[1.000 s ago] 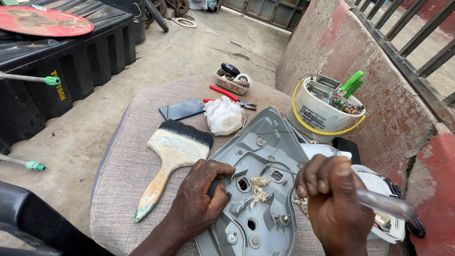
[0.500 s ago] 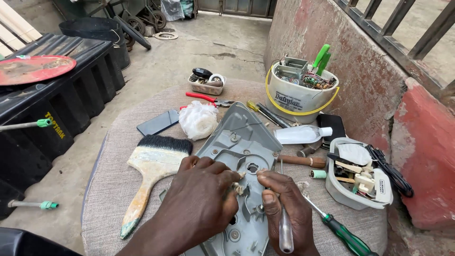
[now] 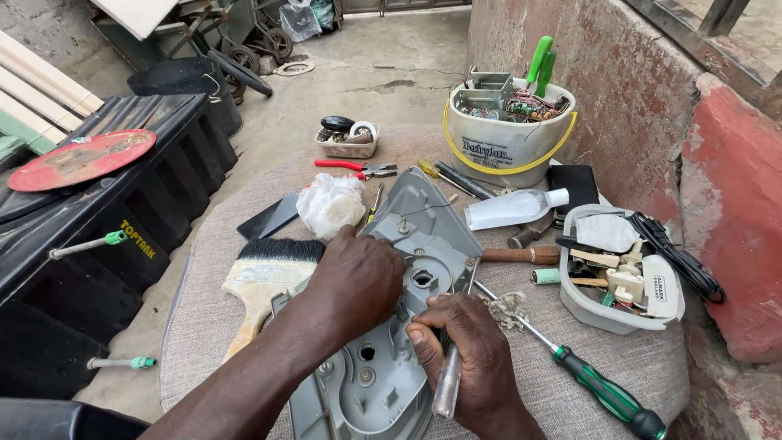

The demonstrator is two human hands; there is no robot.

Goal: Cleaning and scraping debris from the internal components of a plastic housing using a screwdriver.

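Note:
A grey iron soleplate (image 3: 423, 236) lies inner side up on a cloth-covered round table (image 3: 244, 204). My left hand (image 3: 354, 281) rests flat on its middle, pressing it down. My right hand (image 3: 468, 358) grips a clear-handled screwdriver (image 3: 450, 379) with the shaft pointing up toward a hole in the plate. Both hands touch the plate. A tuft of pale fluff (image 3: 507, 308) lies just right of the plate.
A wide paintbrush (image 3: 265, 281) lies left of the plate and a green-handled screwdriver (image 3: 599, 387) to its right. Behind are a crumpled white bag (image 3: 330, 204), red pliers (image 3: 354, 169), a white bottle (image 3: 513, 208), a bucket of parts (image 3: 505, 130) and a white tub (image 3: 619, 277). A black crate (image 3: 90, 220) stands at left.
My left hand has slid onto the middle of the plate. My right hand has shifted lower and left, bringing the screwdriver tip to the plate. The camera has tilted.

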